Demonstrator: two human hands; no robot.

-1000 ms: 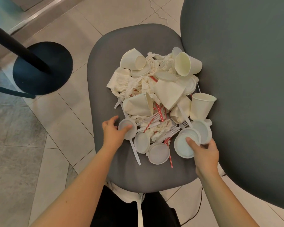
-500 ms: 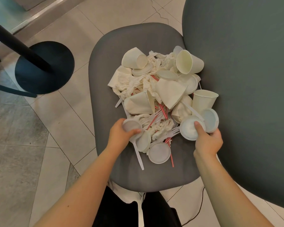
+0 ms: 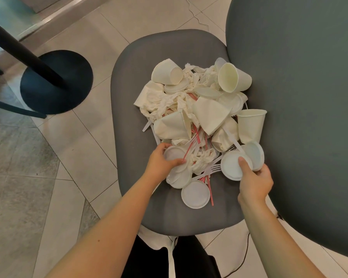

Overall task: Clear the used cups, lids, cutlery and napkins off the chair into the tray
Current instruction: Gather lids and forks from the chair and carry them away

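Grey chair seat point(image 3: 141, 81) carrying a heap of paper cups point(image 3: 234, 80), lids, crumpled napkins point(image 3: 159, 103), plastic forks point(image 3: 209, 170) and red-striped straws point(image 3: 209, 189). Your left hand point(image 3: 161, 164) curls around a white lid point(image 3: 174, 153) at the heap's near-left edge. Your right hand point(image 3: 254, 180) pinches two stacked lids point(image 3: 232, 165), thumb on top, beside an upright cup point(image 3: 250, 125).

right hand point(image 3: 254, 182) lifted two lids point(image 3: 232, 167).

Two hands are gripping white lids, left hand point(image 3: 162, 160) and right hand point(image 3: 254, 180), at the near edge of a littered grey chair point(image 3: 129, 81).
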